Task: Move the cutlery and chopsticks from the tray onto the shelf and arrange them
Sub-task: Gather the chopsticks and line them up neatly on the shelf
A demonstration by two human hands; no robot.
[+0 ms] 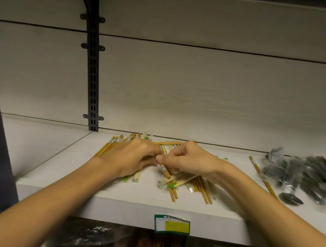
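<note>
I see the chopsticks (174,177) lying in a messy pile on the white shelf (110,196), near its front edge. Some are bare wood and some sit in clear wrappers with green marks. Both hands are on top of this pile. The left hand (132,156) lies over the left part of the pile with its fingers bent down onto the sticks; I cannot tell if it grips any. The right hand (186,160) is just beside it, fingers curled, pinching one wrapped chopstick between thumb and fingers. To the right of the pile, one lone chopstick (263,177) lies slanted. Farther right of the pile is a heap of dark spoons (305,176) in clear bags, a bit blurry. Below the pile, a green and yellow label (172,224) sticks to the shelf's front edge.
</note>
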